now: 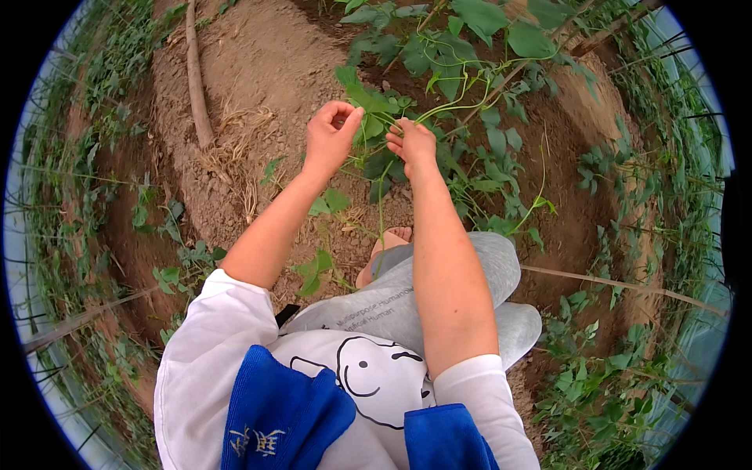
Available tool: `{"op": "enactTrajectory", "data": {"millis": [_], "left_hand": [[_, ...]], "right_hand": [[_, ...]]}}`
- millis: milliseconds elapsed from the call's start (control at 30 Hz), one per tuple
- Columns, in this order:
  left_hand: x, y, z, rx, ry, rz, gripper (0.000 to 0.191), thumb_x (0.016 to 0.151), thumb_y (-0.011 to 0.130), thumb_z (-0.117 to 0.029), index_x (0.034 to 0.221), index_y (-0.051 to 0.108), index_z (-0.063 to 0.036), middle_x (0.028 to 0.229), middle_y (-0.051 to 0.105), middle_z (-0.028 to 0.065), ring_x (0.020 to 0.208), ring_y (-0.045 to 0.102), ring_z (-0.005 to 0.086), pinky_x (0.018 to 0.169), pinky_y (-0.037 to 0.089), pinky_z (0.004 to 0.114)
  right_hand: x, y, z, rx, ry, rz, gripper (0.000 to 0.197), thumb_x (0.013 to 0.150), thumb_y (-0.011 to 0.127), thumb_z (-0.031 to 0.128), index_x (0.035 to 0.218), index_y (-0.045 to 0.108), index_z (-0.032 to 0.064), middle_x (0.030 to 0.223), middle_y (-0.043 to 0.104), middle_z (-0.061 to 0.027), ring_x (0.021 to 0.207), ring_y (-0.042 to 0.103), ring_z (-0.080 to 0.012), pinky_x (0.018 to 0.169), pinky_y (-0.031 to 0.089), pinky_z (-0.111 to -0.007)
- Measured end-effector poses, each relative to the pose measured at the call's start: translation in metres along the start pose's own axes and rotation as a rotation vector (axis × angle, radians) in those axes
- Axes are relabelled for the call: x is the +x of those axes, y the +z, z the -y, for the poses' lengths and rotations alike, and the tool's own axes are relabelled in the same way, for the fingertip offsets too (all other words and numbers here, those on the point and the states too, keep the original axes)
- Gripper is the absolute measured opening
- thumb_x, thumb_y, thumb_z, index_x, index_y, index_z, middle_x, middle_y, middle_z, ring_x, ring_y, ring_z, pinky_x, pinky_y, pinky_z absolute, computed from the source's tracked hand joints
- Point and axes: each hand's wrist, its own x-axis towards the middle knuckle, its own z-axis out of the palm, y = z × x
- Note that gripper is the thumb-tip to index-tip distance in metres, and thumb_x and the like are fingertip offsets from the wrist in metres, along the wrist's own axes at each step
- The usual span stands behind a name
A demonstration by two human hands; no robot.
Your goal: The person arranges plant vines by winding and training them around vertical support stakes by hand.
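Ahead of me, my right hand [413, 143] grips a bundle of thin green vine stems [449, 107] between thumb and fingers. The stems run up and right to a leafy climbing plant [449, 56]. Just left of it, my left hand [336, 130] is raised with thumb and forefinger curled together at the edge of a green leaf [369, 101]. Whether something thin is pinched there cannot be told. One long stem [381, 202] hangs below the hands towards my bare foot [385, 247].
A wooden pole [197, 76] lies on the bare soil [258, 53] at the upper left, beside dry roots [235, 153]. Thin lines [623, 284] stretch out at both sides at knee height. Leafy rows [593, 376] stand left and right. A blue towel [282, 405] hangs over my front.
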Motion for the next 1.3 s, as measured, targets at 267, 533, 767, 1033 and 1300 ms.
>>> {"op": "enactTrajectory", "data": {"millis": [267,533,767,1033,1300], "left_hand": [[-0.020,0.028,0.095,0.358,0.047,-0.039,0.048,0.072,0.061,-0.027,0.108,0.045,-0.0004,0.097,0.053,0.0158,0.098,0.049,0.0222,0.080,0.040,0.033],[0.021,0.043,0.075,0.776,0.152,0.099,0.027,0.066,0.057,-0.016,0.091,0.058,-0.0063,0.099,0.053,0.0070,0.091,0.047,0.0263,0.077,0.040,0.036],[0.021,0.032,0.072,0.988,0.338,0.202,0.024,0.065,0.057,-0.019,0.086,0.058,-0.0072,0.097,0.053,0.0061,0.092,0.048,0.0244,0.076,0.041,0.036],[0.023,0.012,0.073,0.865,-0.151,0.159,0.020,0.068,0.059,-0.023,0.075,0.054,-0.0047,0.081,0.055,0.0122,0.075,0.055,0.0278,0.066,0.043,0.037],[0.040,-0.018,0.101,0.182,-0.205,-0.088,0.015,0.072,0.057,-0.019,0.073,0.051,-0.0051,0.063,0.052,0.0054,0.061,0.051,0.0149,0.056,0.040,0.029]], "right_hand": [[0.003,0.015,-0.001,0.155,0.068,0.080,0.026,0.081,0.050,0.022,0.096,0.047,0.0019,0.083,0.053,-0.0067,0.068,0.054,-0.0126,0.054,0.046,-0.023],[0.003,0.018,-0.001,0.115,0.105,0.124,0.024,0.081,0.049,0.022,0.095,0.046,0.0030,0.081,0.053,-0.0061,0.065,0.055,-0.0124,0.052,0.046,-0.024],[0.011,0.006,-0.002,0.248,0.148,0.135,0.023,0.082,0.048,0.021,0.097,0.046,0.0036,0.081,0.053,-0.0061,0.065,0.055,-0.0132,0.052,0.046,-0.025],[0.007,0.007,-0.001,0.236,0.130,0.118,0.023,0.082,0.048,0.021,0.096,0.046,0.0034,0.084,0.053,-0.0075,0.069,0.055,-0.0159,0.056,0.046,-0.027],[0.007,0.007,-0.001,0.270,0.161,0.106,0.024,0.082,0.048,0.020,0.099,0.045,0.0042,0.084,0.052,-0.0069,0.066,0.056,-0.0145,0.054,0.046,-0.026]]}}
